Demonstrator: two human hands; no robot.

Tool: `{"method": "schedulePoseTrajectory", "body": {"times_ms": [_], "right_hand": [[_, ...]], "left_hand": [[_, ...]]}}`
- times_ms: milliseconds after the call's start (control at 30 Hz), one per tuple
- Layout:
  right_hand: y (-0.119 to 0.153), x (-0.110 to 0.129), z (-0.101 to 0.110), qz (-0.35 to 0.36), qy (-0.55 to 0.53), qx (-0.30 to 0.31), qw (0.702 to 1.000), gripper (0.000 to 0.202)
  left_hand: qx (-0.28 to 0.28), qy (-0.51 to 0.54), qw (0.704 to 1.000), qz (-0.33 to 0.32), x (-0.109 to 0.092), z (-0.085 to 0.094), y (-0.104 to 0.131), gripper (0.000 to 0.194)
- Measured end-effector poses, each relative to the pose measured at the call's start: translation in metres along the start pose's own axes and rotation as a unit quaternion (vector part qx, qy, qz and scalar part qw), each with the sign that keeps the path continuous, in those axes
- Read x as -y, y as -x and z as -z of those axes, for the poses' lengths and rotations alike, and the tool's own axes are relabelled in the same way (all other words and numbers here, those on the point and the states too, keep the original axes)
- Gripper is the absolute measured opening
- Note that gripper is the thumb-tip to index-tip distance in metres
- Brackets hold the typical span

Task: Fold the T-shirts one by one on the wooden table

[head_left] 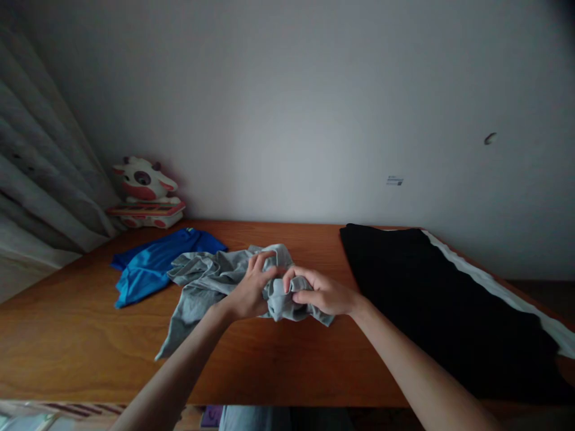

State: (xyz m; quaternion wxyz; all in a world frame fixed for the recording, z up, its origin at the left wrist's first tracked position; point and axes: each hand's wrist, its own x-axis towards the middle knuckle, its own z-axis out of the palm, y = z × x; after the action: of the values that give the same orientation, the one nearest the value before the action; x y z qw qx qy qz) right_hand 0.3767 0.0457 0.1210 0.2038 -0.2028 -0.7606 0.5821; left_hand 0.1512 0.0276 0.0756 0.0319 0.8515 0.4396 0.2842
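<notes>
A crumpled grey garment (206,272) lies on the wooden table, bunched up at its right end. My left hand (254,287) rests against the bunched part, its thumb and fingers apart and bent over the cloth. Close beside it, my right hand (321,293) is closed on a fold of the same grey cloth, pinching it between thumb and fingers. One flap of the garment trails toward the front left. Which part of the garment is bunched between the hands I cannot tell.
Left of the grey cloth lies a blue garment (164,260). A cow-shaped toy (146,191) stands at the back left corner, near a curtain (40,155). Black cloth (422,305) is spread at the right, with white cloth (485,278) along its far edge. A wall rises behind the table (90,347).
</notes>
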Motion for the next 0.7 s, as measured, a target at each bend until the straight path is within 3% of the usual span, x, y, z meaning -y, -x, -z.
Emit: {"method": "schedulePoseTrajectory", "body": {"times_ms": [67,167,233,333,400,467,533,633,667,700], "right_hand": [[0.010,-0.003,0.009,-0.006,0.040,-0.029,0.999,0.017],[0.021,-0.013,0.026,0.015,0.111,-0.147,0.983,0.020],[0.025,-0.018,0.034,0.044,0.144,-0.236,0.960,0.022],[0.030,-0.021,0.039,0.075,0.152,-0.320,0.932,0.028],[0.032,-0.022,0.038,0.067,0.156,-0.296,0.940,0.040],[0.034,-0.024,0.035,0.029,0.189,-0.221,0.956,0.055],[0.035,-0.032,0.032,-0.004,0.236,-0.164,0.958,0.051],[0.035,-0.051,0.031,-0.011,0.240,-0.170,0.956,0.019],[0.034,-0.058,0.032,-0.009,0.209,-0.190,0.959,0.018],[0.033,-0.064,0.032,-0.007,0.164,-0.218,0.962,0.020]], "left_hand": [[0.031,-0.039,0.999,-0.021,0.000,0.005,-0.001,0.035],[0.040,0.000,0.999,-0.007,0.007,0.025,-0.003,0.026],[0.041,0.109,0.993,0.023,0.009,0.040,-0.006,0.022],[0.027,0.308,0.946,0.097,0.002,0.054,-0.010,0.018],[-0.017,0.389,0.908,0.157,-0.009,0.053,-0.013,0.027],[-0.070,0.415,0.886,0.195,-0.020,0.049,-0.016,0.036],[-0.121,0.431,0.869,0.212,-0.027,0.043,-0.017,0.040],[-0.174,0.494,0.825,0.212,-0.026,0.037,-0.015,0.039],[-0.172,0.503,0.825,0.193,-0.022,0.035,-0.013,0.039],[-0.153,0.488,0.843,0.166,-0.017,0.033,-0.010,0.042]]}}
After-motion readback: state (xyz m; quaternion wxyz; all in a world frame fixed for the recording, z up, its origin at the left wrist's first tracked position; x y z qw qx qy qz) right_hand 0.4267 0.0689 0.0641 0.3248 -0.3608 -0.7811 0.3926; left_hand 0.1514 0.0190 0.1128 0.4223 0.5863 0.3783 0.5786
